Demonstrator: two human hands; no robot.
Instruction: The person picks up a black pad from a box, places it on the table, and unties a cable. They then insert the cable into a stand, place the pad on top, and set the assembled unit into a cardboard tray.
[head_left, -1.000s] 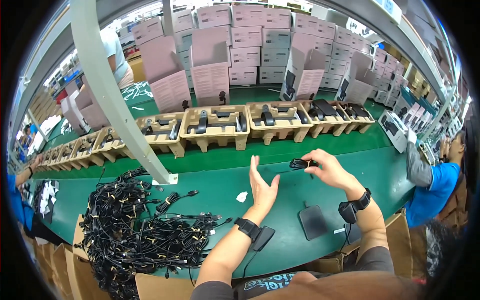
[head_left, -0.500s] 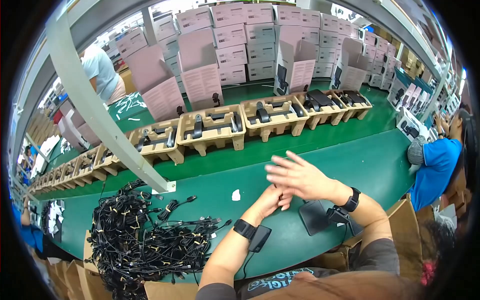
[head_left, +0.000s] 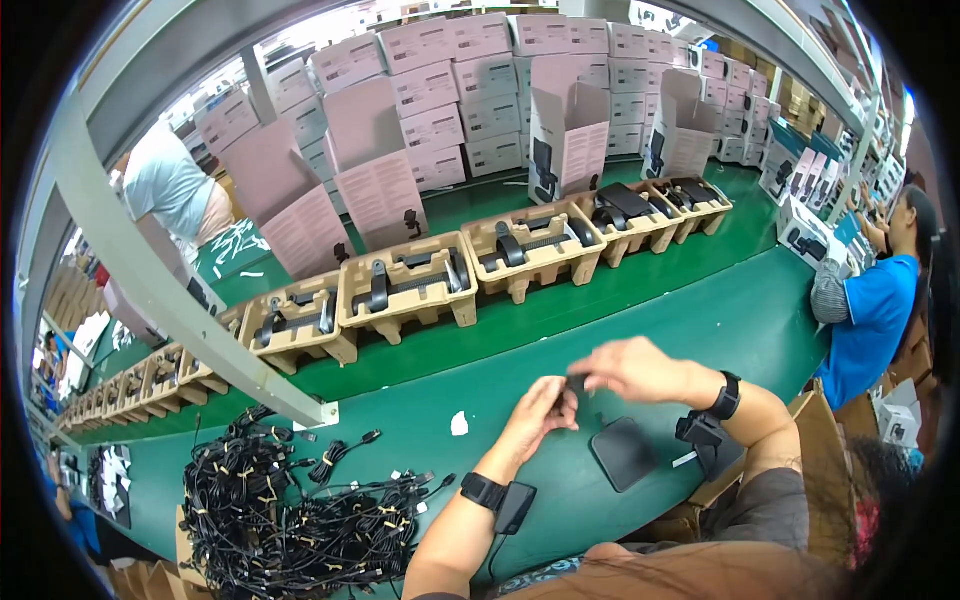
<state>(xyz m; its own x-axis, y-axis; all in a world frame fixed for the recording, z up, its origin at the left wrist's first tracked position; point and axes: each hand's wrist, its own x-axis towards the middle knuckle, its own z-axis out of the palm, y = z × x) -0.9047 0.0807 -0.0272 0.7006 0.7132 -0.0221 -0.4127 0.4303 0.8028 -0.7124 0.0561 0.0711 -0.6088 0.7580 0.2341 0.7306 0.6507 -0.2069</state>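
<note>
My left hand [head_left: 540, 412] and my right hand [head_left: 625, 368] meet over the green table [head_left: 740, 310]. Between their fingertips they pinch a small black part [head_left: 577, 384]. Each wrist carries a black band with a small black device. Just below my right hand, a dark grey square pad [head_left: 622, 452] lies flat on the table. Left of my left forearm is a heap of bundled black cables [head_left: 285, 505].
Brown pulp trays [head_left: 408, 288] with black parts stand in a row on the raised belt behind. Pink cartons [head_left: 450, 95] are stacked at the back. A person in blue [head_left: 868, 315] works at the right, another in grey [head_left: 175, 190] at the back left. A white scrap [head_left: 459, 424] lies near.
My right hand has come down and left from the far table with the small black part. My left hand, open and raised before, has turned and closed on the part with it.
</note>
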